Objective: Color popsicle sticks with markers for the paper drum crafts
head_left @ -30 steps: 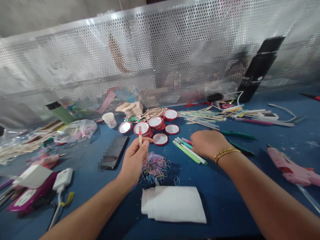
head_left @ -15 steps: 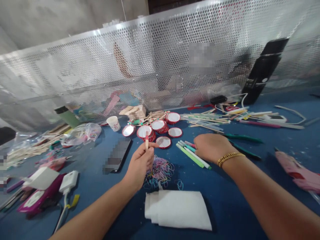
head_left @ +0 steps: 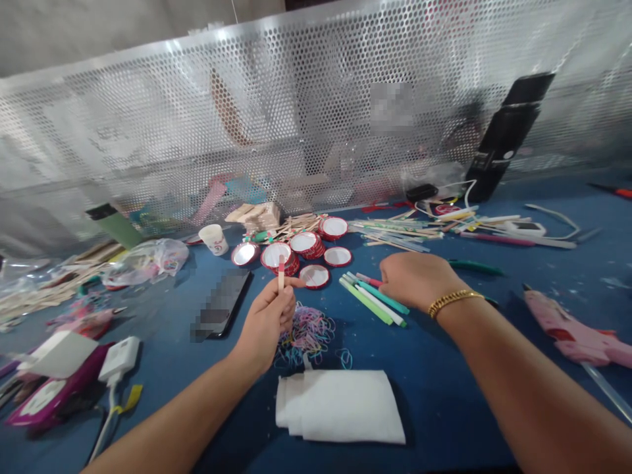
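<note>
My left hand (head_left: 264, 322) is closed around a wooden craft stick (head_left: 281, 279), holding it upright. The stick's upper end is coloured red. My right hand (head_left: 415, 280), with a gold bracelet at the wrist, is curled around one end of a pinkish-red marker (head_left: 369, 280); its fingertips are partly hidden. Beside that hand lie a teal marker (head_left: 390, 300), a white marker (head_left: 379, 302) and a light green marker (head_left: 366, 302). A heap of coloured rubber bands (head_left: 312, 331) sits just right of my left hand. Behind it stand stacked red-rimmed round tins (head_left: 278, 255).
A folded white cloth (head_left: 340, 406) lies in front. A phone (head_left: 226, 304) is on the left, near a paper cup (head_left: 214, 239). Pink glue gun (head_left: 573, 326) and green-handled pliers (head_left: 476, 267) lie right. A perforated metal screen (head_left: 316, 118) borders the blue table's back.
The view has shifted slightly, so the table things appear further left. My right hand has moved a little away from the teal marker, and more of the red marker shows. The left still holds the stick.
</note>
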{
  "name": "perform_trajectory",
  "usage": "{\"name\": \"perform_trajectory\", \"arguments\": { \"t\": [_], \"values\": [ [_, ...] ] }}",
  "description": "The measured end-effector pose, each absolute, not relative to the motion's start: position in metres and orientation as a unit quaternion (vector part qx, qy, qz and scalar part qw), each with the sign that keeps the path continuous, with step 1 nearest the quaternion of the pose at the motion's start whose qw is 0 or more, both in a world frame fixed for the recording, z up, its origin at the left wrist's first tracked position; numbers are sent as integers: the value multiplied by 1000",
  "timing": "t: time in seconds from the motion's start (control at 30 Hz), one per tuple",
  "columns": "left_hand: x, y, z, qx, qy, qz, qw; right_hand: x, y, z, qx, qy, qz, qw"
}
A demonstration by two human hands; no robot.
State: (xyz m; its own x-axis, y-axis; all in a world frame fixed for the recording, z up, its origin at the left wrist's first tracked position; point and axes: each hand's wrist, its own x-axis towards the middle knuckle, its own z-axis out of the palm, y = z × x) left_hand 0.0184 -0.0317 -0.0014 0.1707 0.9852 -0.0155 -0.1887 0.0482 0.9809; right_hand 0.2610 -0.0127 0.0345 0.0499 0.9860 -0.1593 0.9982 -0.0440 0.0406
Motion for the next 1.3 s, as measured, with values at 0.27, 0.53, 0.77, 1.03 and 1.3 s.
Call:
{"name": "perform_trajectory", "arguments": {
  "t": [0.27, 0.53, 0.77, 1.03, 1.3],
  "values": [
    [18, -32, -3, 496, 413, 485, 590, 255, -13, 31, 714, 694, -49, 80],
    [18, -31, -3, 495, 416, 486, 589, 256, -9, 31, 716, 693, -44, 71],
    [18, -31, -4, 498, 413, 485, 589, 269, -8, 34, 737, 673, -40, 57],
    [18, -32, -3, 497, 414, 479, 593, 273, -2, 27, 749, 657, -50, 75],
    [18, -33, -3, 497, 413, 474, 598, 277, 1, 24, 753, 652, -52, 76]
  ]
}}
